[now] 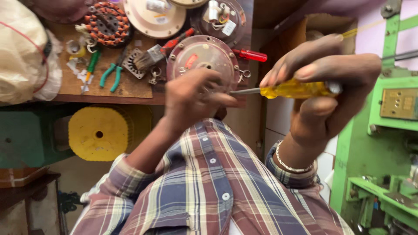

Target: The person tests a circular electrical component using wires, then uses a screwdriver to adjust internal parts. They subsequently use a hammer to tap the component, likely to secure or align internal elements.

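Note:
My right hand (pixel 324 93) grips a screwdriver with a clear yellow handle (pixel 296 89); its metal shaft points left toward my left hand. My left hand (pixel 191 98) is blurred, its fingers curled at the lower edge of a round reddish-brown motor cover (pixel 196 54) on the wooden bench. Whether those fingers pinch anything is unclear. Both forearms wear plaid sleeves, and a bracelet circles the right wrist.
On the bench (pixel 113 89) lie a copper-wound stator (pixel 106 22), green-handled pliers (pixel 112 72), a brush (pixel 148 56), a red-handled screwdriver (pixel 250 55) and more round covers (pixel 154 17). A yellow spool (pixel 100 132) sits below, a sack (pixel 24 52) at left, a green machine (pixel 387 130) at right.

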